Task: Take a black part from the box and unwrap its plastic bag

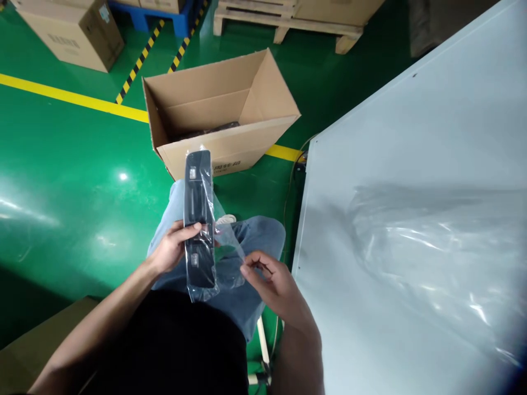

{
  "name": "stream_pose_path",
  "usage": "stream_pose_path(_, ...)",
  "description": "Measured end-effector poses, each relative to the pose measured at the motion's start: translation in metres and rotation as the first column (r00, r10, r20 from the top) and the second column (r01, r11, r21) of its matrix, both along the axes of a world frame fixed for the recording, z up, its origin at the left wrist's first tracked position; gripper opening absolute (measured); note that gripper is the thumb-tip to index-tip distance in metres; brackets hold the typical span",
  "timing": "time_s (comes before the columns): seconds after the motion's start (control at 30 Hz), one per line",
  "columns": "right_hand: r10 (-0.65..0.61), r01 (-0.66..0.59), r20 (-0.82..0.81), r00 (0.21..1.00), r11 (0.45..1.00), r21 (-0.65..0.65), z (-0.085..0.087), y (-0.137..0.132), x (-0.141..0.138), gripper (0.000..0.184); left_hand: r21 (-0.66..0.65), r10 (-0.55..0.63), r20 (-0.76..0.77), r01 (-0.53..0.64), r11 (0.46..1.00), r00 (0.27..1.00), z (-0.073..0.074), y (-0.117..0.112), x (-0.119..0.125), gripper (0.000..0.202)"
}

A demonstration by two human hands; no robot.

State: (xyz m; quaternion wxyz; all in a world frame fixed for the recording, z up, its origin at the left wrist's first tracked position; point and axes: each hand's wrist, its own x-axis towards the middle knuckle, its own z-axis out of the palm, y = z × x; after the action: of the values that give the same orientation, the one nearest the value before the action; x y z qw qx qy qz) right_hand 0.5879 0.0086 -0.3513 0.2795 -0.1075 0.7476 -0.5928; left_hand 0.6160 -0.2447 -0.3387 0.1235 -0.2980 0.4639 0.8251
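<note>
My left hand point(175, 248) grips a long black panel point(197, 203) wrapped in a clear plastic bag point(224, 247), held upright over my lap. My right hand point(274, 282) pinches the loose edge of that bag just right of the panel's lower end. An open cardboard box point(222, 118) stands on the green floor straight ahead, with dark parts lying in its bottom.
A large white table point(411, 219) fills the right side, with clear plastic film point(444, 247) lying on it. Closed cartons point(69, 30) and a wooden pallet point(288, 22) stand at the back. Another carton edge point(37, 340) sits at the lower left. Yellow floor lines cross behind the box.
</note>
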Motion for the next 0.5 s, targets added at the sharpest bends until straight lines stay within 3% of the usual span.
stream_pose_path(0.1,-0.173,0.170,-0.118,0.978,0.985,-0.030,-0.007,-0.005,0.001,0.039,-0.073,0.012,0.020,-0.011,0.997,1.000,-0.010,0.008,0.009,0.053)
stream_pose_path(0.2,-0.314,0.313,-0.196,0.929,0.949,-0.038,-0.006,-0.025,0.002,0.056,-0.108,-0.071,-0.026,0.068,0.992,0.997,-0.014,0.021,0.019,0.043)
stream_pose_path(0.37,-0.403,0.413,-0.195,0.894,0.910,0.016,0.003,-0.059,0.001,0.026,-0.276,-0.267,-0.073,0.237,0.931,0.961,-0.007,0.039,0.027,0.038)
stream_pose_path(0.43,-0.463,0.482,-0.208,0.861,0.875,0.047,0.002,-0.062,0.001,0.028,-0.294,-0.252,-0.064,0.223,0.929,0.966,-0.003,0.042,0.029,0.039)
stream_pose_path(0.5,-0.527,0.544,-0.192,0.828,0.837,0.049,-0.001,-0.060,0.003,0.031,-0.219,-0.182,-0.019,0.174,0.960,0.983,-0.002,0.043,0.032,0.044)
